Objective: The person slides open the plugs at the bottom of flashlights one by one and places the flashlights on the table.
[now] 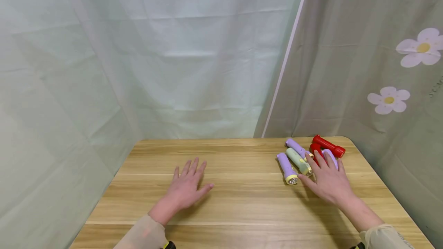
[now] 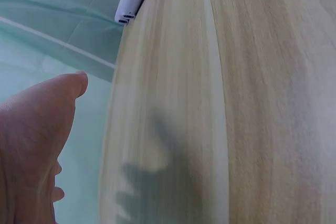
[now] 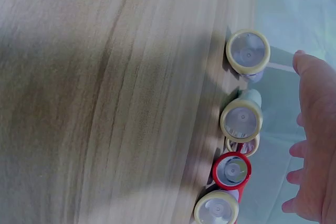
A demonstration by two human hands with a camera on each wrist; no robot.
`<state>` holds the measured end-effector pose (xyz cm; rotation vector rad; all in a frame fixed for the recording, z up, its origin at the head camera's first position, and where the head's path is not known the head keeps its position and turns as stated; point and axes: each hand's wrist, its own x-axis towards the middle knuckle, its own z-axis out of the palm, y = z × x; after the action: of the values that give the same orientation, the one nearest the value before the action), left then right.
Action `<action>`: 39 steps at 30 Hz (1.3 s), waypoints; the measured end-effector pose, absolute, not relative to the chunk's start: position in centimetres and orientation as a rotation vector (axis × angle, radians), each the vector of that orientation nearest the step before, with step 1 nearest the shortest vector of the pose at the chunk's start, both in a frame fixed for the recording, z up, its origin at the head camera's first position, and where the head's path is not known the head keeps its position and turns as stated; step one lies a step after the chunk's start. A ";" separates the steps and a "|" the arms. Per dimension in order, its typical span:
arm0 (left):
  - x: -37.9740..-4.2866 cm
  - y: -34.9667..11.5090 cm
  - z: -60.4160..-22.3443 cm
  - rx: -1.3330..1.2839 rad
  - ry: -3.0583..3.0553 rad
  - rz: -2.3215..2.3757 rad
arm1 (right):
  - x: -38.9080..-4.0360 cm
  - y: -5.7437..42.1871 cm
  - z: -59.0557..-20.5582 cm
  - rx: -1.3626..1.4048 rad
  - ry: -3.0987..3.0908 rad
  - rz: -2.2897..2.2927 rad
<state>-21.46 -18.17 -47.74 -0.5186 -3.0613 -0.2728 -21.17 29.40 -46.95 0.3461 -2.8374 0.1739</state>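
Hands: both released, fingers spread; left hand (image 1: pixel 187 187) over the surface (image 1: pixel 242 210), shadow below; right hand (image 1: pixel 328 181) over the flashlight group, contact cannot be told.
Flashlights: six visible, grouped at the far right of the surface.
Purple units: left-hand one (image 1: pixel 285 164), lens toward the person; rear one (image 1: pixel 295 146); third (image 1: pixel 334 159) mostly covered by the right hand's fingers.
Green unit: pale green flashlight (image 1: pixel 295 158), just beside the left-hand purple one.
Red units: one (image 1: pixel 327 145) lying slantwise near the rear edge; second (image 1: pixel 315 148) partly hidden, body hard to trace.
Writing: dark lettering (image 1: pixel 437 87) on the flower-printed curtain (image 1: pixel 346 49), at frame edge, illegible; print on the right sleeve (image 1: pixel 387 237) too small to read.
Cut off: black-and-yellow item (image 1: pixel 169 245) at the left wrist; in the left wrist view, a purple flashlight showing only one end.
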 end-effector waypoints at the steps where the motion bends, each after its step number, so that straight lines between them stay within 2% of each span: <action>1: -21.4 -18.0 -47.6 -0.526 -3.062 -0.271 | -21.2 29.4 -46.9 0.351 -2.830 0.173; 16: -21.2 -15.0 -46.7 -0.680 -3.030 -0.200 | -21.7 29.0 -46.3 0.377 -2.816 0.193; 39: -20.9 -9.1 -46.4 -0.919 -2.990 -0.134 | -24.6 25.3 -45.2 0.448 -2.832 0.154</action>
<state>-20.91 -9.15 -46.43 -0.9185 -2.9897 -0.1338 -24.64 25.25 -45.23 0.4479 -2.8316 0.1539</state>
